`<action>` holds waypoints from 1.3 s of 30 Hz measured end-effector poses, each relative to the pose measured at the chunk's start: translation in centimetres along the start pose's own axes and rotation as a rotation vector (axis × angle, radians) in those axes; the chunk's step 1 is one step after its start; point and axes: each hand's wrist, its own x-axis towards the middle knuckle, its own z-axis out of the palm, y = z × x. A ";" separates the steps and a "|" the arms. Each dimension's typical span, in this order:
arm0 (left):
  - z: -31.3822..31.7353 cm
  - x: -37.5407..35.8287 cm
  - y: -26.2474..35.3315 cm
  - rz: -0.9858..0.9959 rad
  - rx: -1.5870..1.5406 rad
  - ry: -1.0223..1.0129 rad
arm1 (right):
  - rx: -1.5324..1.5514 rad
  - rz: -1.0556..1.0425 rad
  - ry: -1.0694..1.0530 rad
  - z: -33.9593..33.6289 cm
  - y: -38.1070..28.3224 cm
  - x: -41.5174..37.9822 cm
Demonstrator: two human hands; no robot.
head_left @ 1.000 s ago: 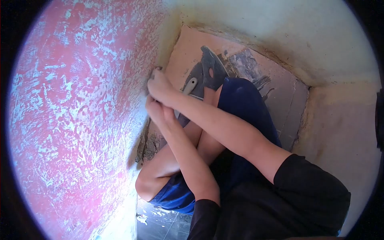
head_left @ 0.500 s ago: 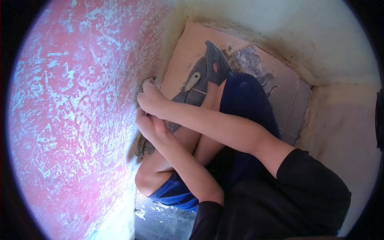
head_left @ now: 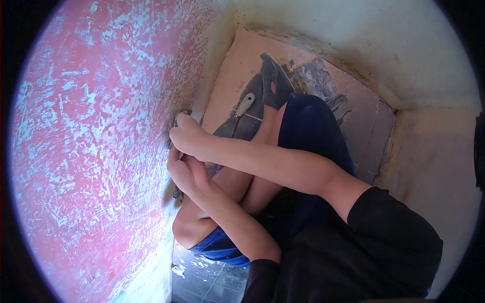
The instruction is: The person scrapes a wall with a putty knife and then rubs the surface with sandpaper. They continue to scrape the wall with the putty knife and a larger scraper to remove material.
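My right hand (head_left: 189,135) is closed against the foot of the pink, patchy wall (head_left: 101,136). Its fingers curl away from the camera, so whatever they grip is hidden. Just below it, my left hand (head_left: 186,171) is also closed, with its fingertips at the wall and partly covered by my right hand. Dark, rough material (head_left: 183,112) shows at the wall beyond my right knuckles. On the floor past my hands lies a scraper-like tool (head_left: 246,105) with a pale handle and a hole in its end; its other end is hard to make out.
My bent legs, in blue shorts (head_left: 313,126), are close to the wall, with a dark shoe (head_left: 275,83) beyond. Dark smears mark the tiled floor (head_left: 364,121). A pale wall (head_left: 364,45) closes the corner. White flakes (head_left: 178,270) lie on tiles near the wall.
Both hands have shifted slightly down and to the left along the wall, staying closed and close together. The pale-handled tool lies in the same place on the floor.
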 end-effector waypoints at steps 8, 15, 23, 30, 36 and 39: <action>-0.4 6.0 -5.6 -0.174 0.096 0.069 | 0.008 0.260 0.122 -3.6 3.0 5.1; -2.4 0.7 0.3 -0.078 -0.006 -0.081 | -0.014 -0.029 0.060 0.9 1.5 0.3; -1.4 3.0 -1.9 -0.061 0.545 -0.028 | 0.104 0.190 0.064 -1.6 3.1 3.3; -1.6 0.0 1.8 -0.027 -0.143 -0.028 | 0.154 0.054 -0.125 -0.2 0.1 -0.3; -1.5 5.1 -2.5 -0.181 0.040 -0.019 | 0.006 0.167 0.129 -2.1 2.7 4.6; -2.0 3.2 -1.5 -0.142 0.100 -0.066 | -0.029 0.044 0.091 -0.9 3.3 2.6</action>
